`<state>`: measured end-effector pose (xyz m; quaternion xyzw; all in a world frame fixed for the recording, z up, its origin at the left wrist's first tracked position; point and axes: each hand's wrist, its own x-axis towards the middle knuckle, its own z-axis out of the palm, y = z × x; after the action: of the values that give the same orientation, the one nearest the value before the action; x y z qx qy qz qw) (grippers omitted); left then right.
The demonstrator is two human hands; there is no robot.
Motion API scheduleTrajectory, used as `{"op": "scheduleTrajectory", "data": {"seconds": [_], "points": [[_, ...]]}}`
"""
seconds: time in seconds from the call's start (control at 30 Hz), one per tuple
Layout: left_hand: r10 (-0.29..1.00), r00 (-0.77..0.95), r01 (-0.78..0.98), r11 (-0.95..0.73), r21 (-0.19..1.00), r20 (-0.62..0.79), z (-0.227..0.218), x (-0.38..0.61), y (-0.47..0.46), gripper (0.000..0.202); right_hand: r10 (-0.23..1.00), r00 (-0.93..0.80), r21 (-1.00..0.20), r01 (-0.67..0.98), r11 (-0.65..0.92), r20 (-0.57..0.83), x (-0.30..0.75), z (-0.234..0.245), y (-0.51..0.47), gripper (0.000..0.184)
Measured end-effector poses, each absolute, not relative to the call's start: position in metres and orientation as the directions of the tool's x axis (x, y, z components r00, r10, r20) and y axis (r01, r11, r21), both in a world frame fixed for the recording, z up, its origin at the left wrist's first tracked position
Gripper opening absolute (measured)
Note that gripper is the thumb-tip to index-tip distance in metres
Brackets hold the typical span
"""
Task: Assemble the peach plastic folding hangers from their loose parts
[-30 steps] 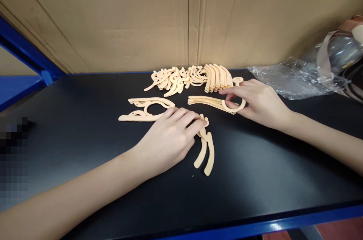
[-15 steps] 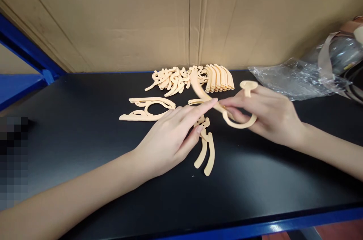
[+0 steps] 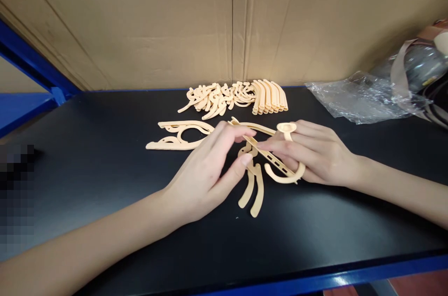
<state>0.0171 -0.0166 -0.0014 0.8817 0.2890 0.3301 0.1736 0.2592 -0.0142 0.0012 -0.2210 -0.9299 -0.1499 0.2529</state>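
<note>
While aloft, hanger [image 3: 275, 162] between left hand [image 3: 205, 172], right hand [image 3: 317, 156]

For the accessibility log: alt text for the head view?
Two hands hold one cream hook piece above a black table: the left hand pinches its straight end, the right hand grips by its curved hook. More pieces lie under it; a pile sits by the cardboard wall.

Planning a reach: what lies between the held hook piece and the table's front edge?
Head view: two curved arms near the hook piece, then bare table.
</note>
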Motion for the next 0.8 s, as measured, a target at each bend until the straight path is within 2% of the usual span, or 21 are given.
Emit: {"op": "scheduleTrajectory", "data": {"seconds": [0.13, 0.33, 0.5, 0.63, 0.8], "points": [[0.696, 0.497, 0.340, -0.706, 0.621, 0.519, 0.002, 0.017, -0.018, 0.004, 0.402, -0.714, 0.025, 0.506, 0.862, 0.574, 0.263, 0.000, -0.012, 0.034], [0.765, 0.464, 0.271, -0.602, 0.751, 0.446, -0.001, 0.018, -0.015, 0.006, 0.577, -0.567, -0.306, 0.504, 0.808, 0.588, 0.269, -0.004, -0.008, 0.053], [0.776, 0.509, 0.141, -0.503, 0.853, 0.373, -0.003, 0.021, -0.016, 0.011, 0.661, -0.522, -0.453, 0.482, 0.750, 0.539, 0.270, -0.007, -0.006, 0.057], [0.780, 0.484, 0.154, -0.522, 0.839, 0.396, 0.000, 0.021, -0.016, 0.012, 0.682, -0.504, -0.519, 0.443, 0.731, 0.530, 0.270, -0.009, -0.005, 0.052], [0.763, 0.464, 0.259, -0.602, 0.755, 0.449, -0.001, 0.017, -0.013, 0.013, 0.757, -0.510, -0.653, 0.417, 0.633, 0.408, 0.268, -0.010, -0.002, 0.034]]}}
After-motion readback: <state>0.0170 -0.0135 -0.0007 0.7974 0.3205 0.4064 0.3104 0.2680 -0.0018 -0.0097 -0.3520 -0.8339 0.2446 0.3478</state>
